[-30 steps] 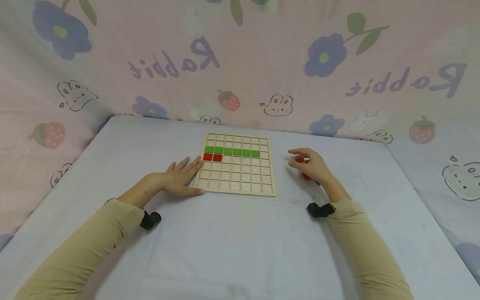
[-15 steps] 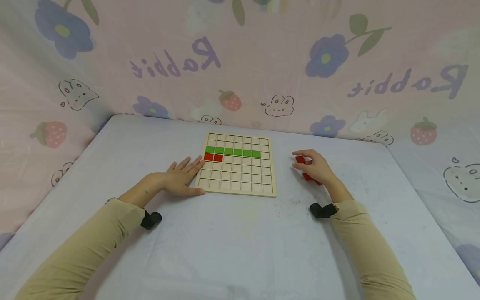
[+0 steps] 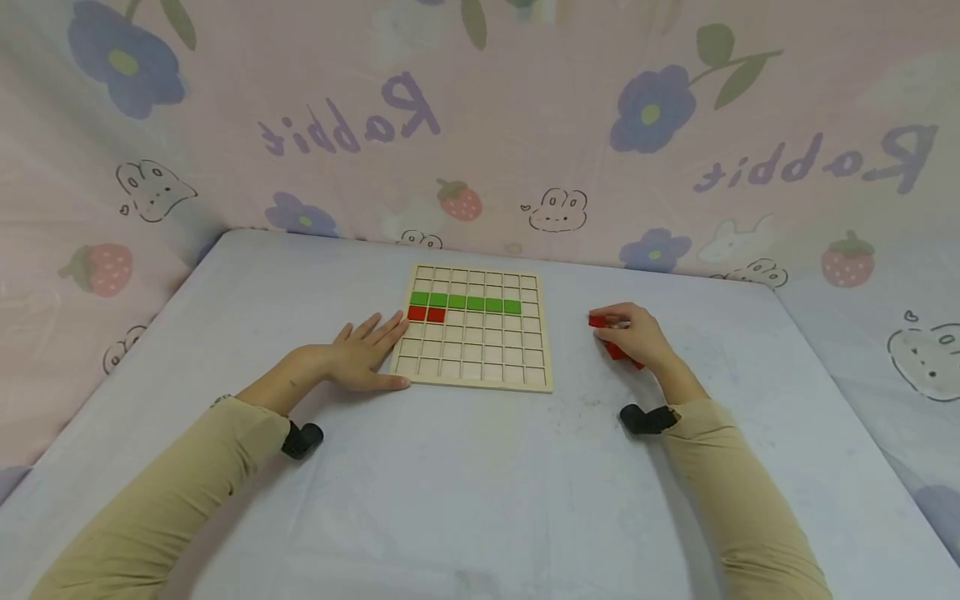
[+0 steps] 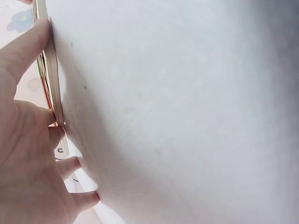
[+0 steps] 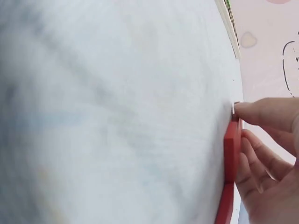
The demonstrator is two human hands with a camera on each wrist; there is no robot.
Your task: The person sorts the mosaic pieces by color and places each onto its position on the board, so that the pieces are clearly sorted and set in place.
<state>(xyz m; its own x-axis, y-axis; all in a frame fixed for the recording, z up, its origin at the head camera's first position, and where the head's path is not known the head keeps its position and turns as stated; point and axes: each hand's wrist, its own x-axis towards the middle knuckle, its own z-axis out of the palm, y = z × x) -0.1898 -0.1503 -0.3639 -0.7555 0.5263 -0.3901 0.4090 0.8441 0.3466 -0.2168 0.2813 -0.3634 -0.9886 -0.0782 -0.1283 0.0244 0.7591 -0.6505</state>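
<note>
A pale wooden grid board (image 3: 471, 387) lies flat on the table. Several green tiles (image 3: 476, 304) form a row in its cells, and two red tiles (image 3: 436, 315) sit in the row nearer the person, at the left. My left hand (image 3: 360, 362) rests flat with spread fingers; its thumb and fingertips touch the board's left side. Right of the board, my right hand (image 3: 639, 335) pinches a red tile (image 3: 596, 321) between thumb and index finger, low at the table. Under that palm lie more red tiles (image 5: 230, 151), partly hidden by the hand.
The white-covered table (image 3: 465, 492) extends around the board. A patterned curtain (image 3: 480, 150) rises behind and along both sides. Black wrist cameras (image 3: 303, 442) stick out from the sleeves (image 3: 180, 492).
My right hand has shifted slightly right and its thumb and index finger have come together on a red tile. My left hand and the board stay put.
</note>
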